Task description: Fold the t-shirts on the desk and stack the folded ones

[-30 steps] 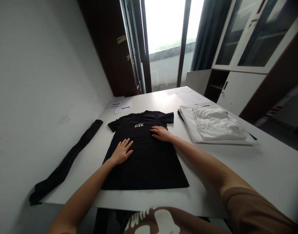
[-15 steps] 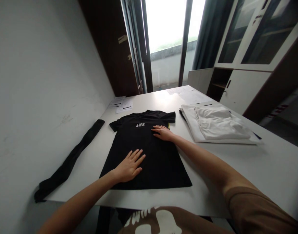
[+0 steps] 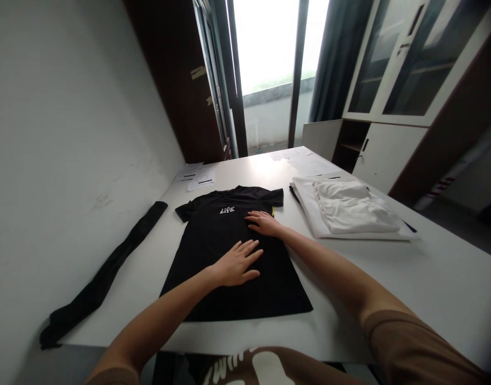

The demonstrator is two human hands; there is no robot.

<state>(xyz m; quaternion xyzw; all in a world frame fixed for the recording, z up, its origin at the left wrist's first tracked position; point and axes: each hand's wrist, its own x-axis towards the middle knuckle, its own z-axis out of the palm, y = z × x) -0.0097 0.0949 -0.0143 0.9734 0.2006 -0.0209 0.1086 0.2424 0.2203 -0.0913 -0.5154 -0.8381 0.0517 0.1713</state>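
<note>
A black short-sleeved T-shirt [image 3: 205,256] with small white lettering near its collar lies spread flat on the white table [image 3: 342,299], its hem toward me. My left hand [image 3: 237,263] rests palm down on the lower middle of the shirt, fingers outstretched. Farther up, near the shirt's right side, my right hand [image 3: 265,223] lies flat with its fingers extended. A bit of yellow shows at the shirt's edge just beyond that hand. Neither hand grips the cloth.
Folded white cloth [image 3: 350,206] lies stacked at the right, with dark fabric peeking from under it. Along the left wall runs a long rolled black cloth [image 3: 109,272]. Paper sheets [image 3: 201,177] lie at the far left corner, others [image 3: 301,159] at the far right.
My left hand has slid to the right and slightly up across the shirt. The right hand stays at the same place on the cloth. The camera view has shifted slightly.
</note>
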